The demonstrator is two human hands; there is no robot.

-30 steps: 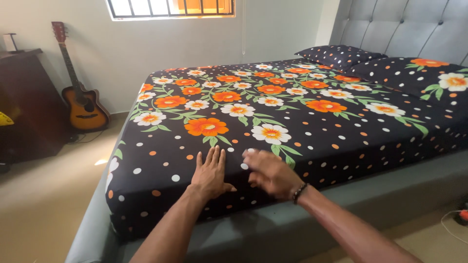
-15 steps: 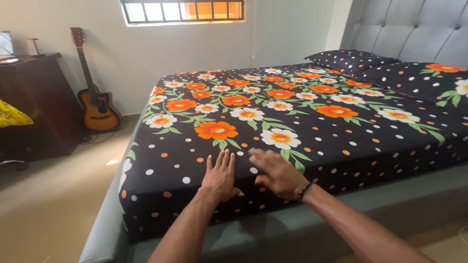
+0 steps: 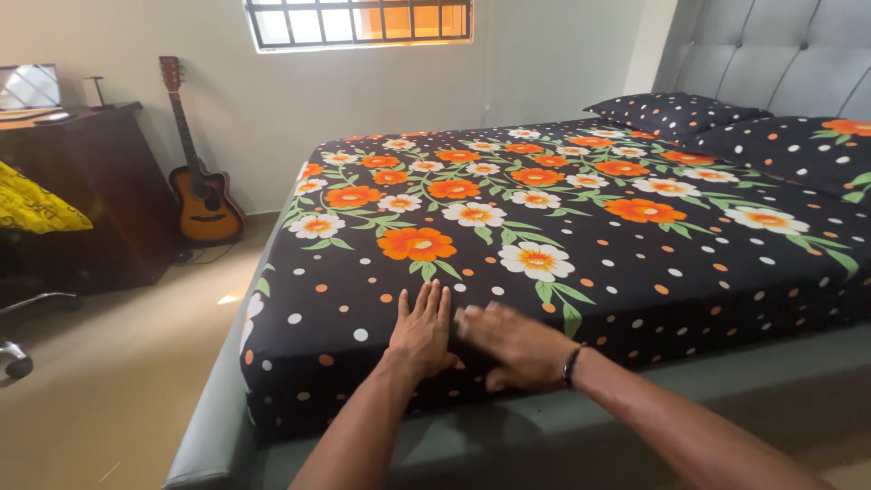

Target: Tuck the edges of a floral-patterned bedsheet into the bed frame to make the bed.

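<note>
From my head, the single camera looked down and forward across the near edge of the bed (image 3: 562, 236), close above my hands, toward the far wall (image 3: 381, 82).

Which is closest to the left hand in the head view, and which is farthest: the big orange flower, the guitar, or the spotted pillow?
From the left hand:
1. Big orange flower, on the sheet just above it.
2. Guitar, leaning on the wall at left.
3. Spotted pillow, far right by the headboard.

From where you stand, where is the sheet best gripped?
At its side edge just below the left hand, coming from the floor side, I'd judge: the sheet lies taut and flat on top, while its hem hangs against the grey frame.
</note>
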